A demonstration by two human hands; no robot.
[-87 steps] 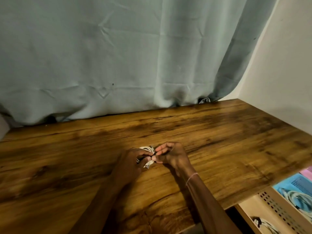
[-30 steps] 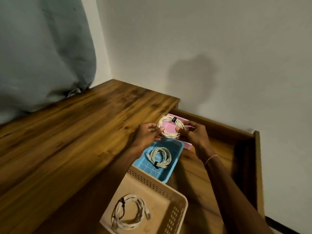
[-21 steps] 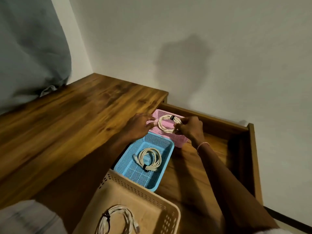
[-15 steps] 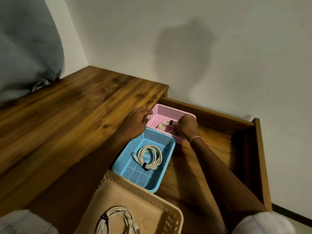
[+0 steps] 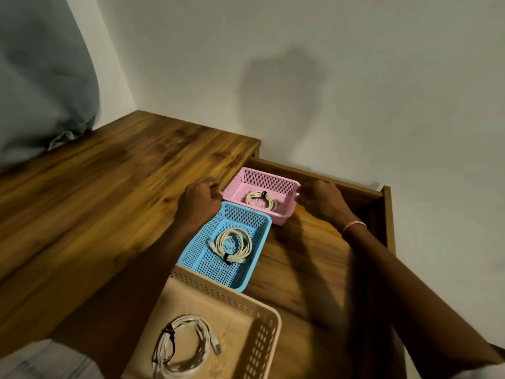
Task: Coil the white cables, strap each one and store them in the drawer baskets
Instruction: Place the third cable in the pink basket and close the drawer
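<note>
Three coiled white cables with black straps lie in baskets in the open drawer (image 5: 388,214). One cable (image 5: 261,199) rests in the pink basket (image 5: 284,184), one cable (image 5: 232,244) in the blue basket (image 5: 207,269), and one cable (image 5: 183,348) in the beige basket (image 5: 262,332). My left hand (image 5: 200,199) hovers by the pink basket's left rim with its fingers loosely curled. By the right rim, my right hand (image 5: 321,199) has its fingertips at the corner. Neither hand holds a cable.
The wooden desk top (image 5: 109,201) stretches to the left of the drawer. A grey-blue curtain (image 5: 41,77) hangs at the back left and a white wall stands behind. The bare drawer floor (image 5: 306,263) shows to the right of the baskets.
I carried the strapped coil from the desk to the drawer and set it in the pink basket. My right hand let go and moved to the basket's right rim.
</note>
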